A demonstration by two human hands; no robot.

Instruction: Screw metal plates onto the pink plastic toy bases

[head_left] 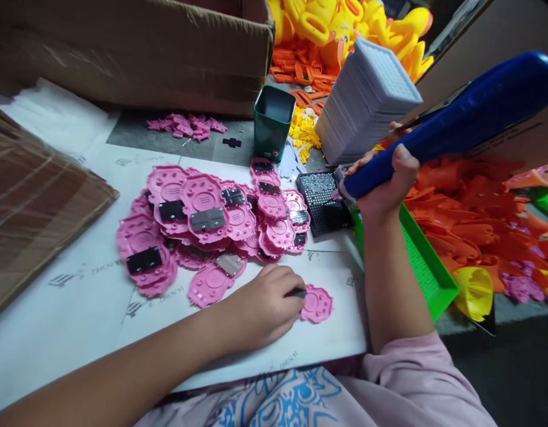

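Note:
My left hand (274, 305) rests on the white sheet (78, 332), its fingers closed on a small pink plastic plate (317, 303) with a dark piece (297, 293) at its near end. My right hand (392, 181) is wrapped round a blue electric screwdriver (456, 121), held slanting down to the left. The driver's tip is over a black perforated screw tray (319, 214), where many small screws (321, 184) lie; whether it touches them I cannot tell. Left of the tray is a heap of similar pink plates (207, 204), several bearing black or grey covers.
A dark green cup (274, 121) and a stack of pale plastic trays (367, 98) stand behind. A green tray (427, 267) and orange parts (470, 219) lie right. Cardboard boxes (123, 53) border the back and left. Yellow parts (318, 21) are piled behind.

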